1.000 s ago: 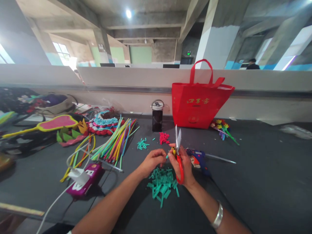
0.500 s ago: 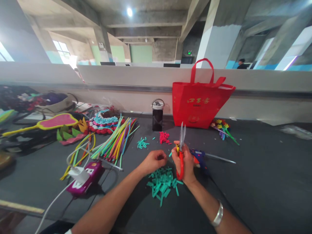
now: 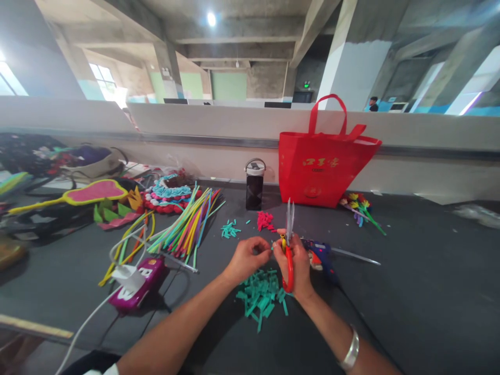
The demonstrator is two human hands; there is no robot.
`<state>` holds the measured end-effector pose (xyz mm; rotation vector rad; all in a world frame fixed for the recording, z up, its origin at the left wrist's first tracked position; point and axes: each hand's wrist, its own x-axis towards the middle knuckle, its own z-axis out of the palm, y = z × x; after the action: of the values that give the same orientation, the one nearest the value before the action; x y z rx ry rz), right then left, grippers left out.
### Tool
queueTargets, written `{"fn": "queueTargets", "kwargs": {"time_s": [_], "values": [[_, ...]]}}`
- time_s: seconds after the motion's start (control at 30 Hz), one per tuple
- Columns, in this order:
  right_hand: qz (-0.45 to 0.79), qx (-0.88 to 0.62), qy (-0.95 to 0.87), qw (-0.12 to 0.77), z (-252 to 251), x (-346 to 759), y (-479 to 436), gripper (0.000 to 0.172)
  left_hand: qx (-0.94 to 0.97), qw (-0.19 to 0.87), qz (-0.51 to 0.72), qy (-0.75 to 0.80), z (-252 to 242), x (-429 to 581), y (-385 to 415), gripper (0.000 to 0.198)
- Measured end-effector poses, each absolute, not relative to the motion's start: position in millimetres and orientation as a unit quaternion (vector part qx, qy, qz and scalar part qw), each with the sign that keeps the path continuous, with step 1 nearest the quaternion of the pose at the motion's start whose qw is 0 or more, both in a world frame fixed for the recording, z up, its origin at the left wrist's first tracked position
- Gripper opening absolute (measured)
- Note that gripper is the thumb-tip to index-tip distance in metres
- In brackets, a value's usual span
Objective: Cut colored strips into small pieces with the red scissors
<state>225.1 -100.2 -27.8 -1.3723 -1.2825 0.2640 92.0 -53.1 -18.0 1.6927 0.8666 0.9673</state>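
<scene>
My right hand (image 3: 299,263) is closed around a pair of scissors (image 3: 289,255) with red-orange handles, blades pointing up and slightly apart. A sliver of teal shows between its thumb and my left hand. My left hand (image 3: 250,258) is curled in a pinch, its fingertips close to the right thumb; what they hold is too small to make out. Below both hands lies a loose pile of cut teal strips (image 3: 261,297). Beyond them are a small group of teal pieces (image 3: 230,229) and a heap of pinkish-red pieces (image 3: 265,221).
A blue glue gun (image 3: 322,258) with a clear stick lies right of my hand. Behind stand a tumbler (image 3: 254,190) and a red bag (image 3: 324,166). To the left are colourful fuzzy stems (image 3: 187,226), a purple power strip (image 3: 138,286) with a white cable, and craft pieces (image 3: 117,213).
My left hand has moved slightly right, closing in on the right hand's fingertips. The right hand keeps hold of the scissors, and the teal piece there is now mostly covered.
</scene>
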Motion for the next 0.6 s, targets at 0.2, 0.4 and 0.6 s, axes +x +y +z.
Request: {"fn": "queueTargets", "kwargs": {"time_s": [0.2, 0.4, 0.6], "values": [[0.132, -0.584, -0.595, 0.536, -31.5, 223.2, -103.3, 0.03, 0.472, 0.672, 0.488, 0.296, -9.7, 90.2, -51.9, 0.008], [0.101, -0.602, -0.643, 0.463, -45.9, 218.8, -99.6, 0.027, 0.406, 0.694, 0.534, 0.261, -5.0, 86.9, -51.3, 0.01], [0.064, -0.602, -0.671, 0.429, -45.5, 215.3, -100.7, 0.029, 0.419, 0.685, 0.537, 0.259, -6.7, 87.9, -51.9, 0.011]]}}
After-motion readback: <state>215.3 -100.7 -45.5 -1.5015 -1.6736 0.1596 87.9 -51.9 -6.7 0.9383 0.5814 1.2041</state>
